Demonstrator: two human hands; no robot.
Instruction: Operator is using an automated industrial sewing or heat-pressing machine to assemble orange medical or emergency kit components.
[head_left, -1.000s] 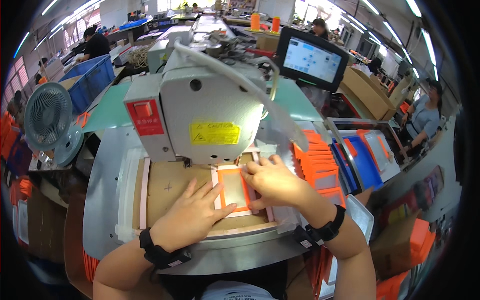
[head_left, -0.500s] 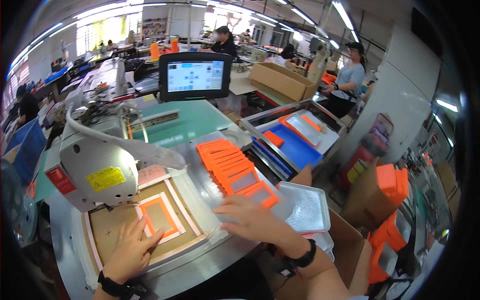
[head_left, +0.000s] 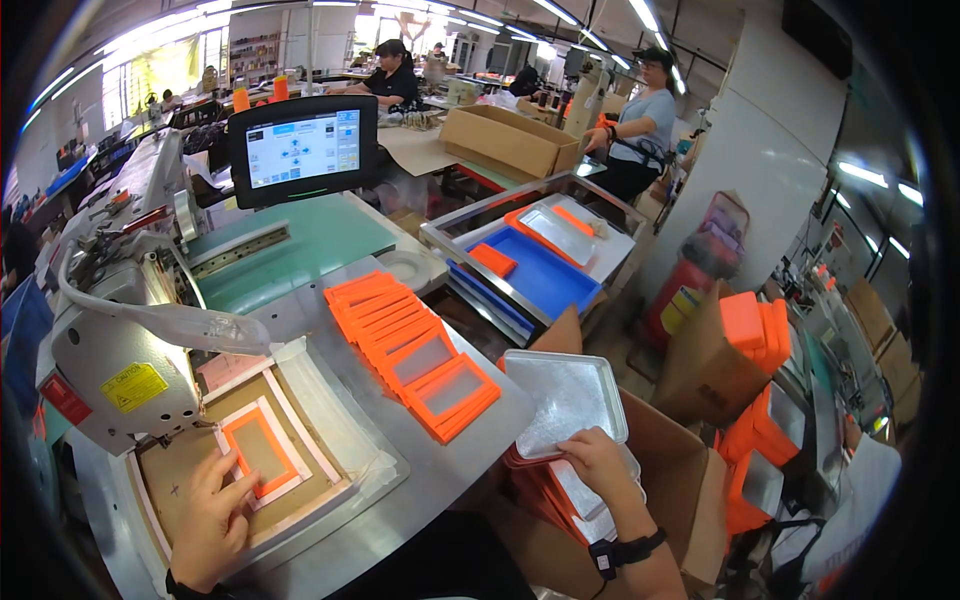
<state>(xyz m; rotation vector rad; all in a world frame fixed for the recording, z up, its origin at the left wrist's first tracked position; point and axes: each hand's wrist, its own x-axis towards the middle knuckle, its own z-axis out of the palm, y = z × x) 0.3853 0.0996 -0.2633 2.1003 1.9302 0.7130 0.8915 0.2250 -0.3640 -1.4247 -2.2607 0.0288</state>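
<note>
My left hand (head_left: pixel 212 515) lies with fingers spread on a cardboard template (head_left: pixel 185 475), its fingertips touching an orange rectangular frame (head_left: pixel 286 462). That frame sits inside a white border on the template, beside the head of a sewing machine (head_left: pixel 120 365). Over at the right, my right hand (head_left: pixel 597 462) is closed on the near edge of a clear, silvery rectangular panel (head_left: pixel 562 395) with rounded corners. Beneath that panel are further clear panels and orange pieces (head_left: pixel 545 495), partly covered by it.
Overlapping orange frames (head_left: pixel 405 345) lie in a row on the metal table (head_left: pixel 350 490). A screen (head_left: pixel 303 150) stands behind the machine. Cardboard boxes (head_left: pixel 690 500) holding orange pieces stand at the right. A blue tray (head_left: pixel 548 272) lies farther back. Other people work beyond.
My right hand has moved right and down from above the table to the clear panel's edge and closed on it. The left hand stays at the orange frame. The view has turned right.
</note>
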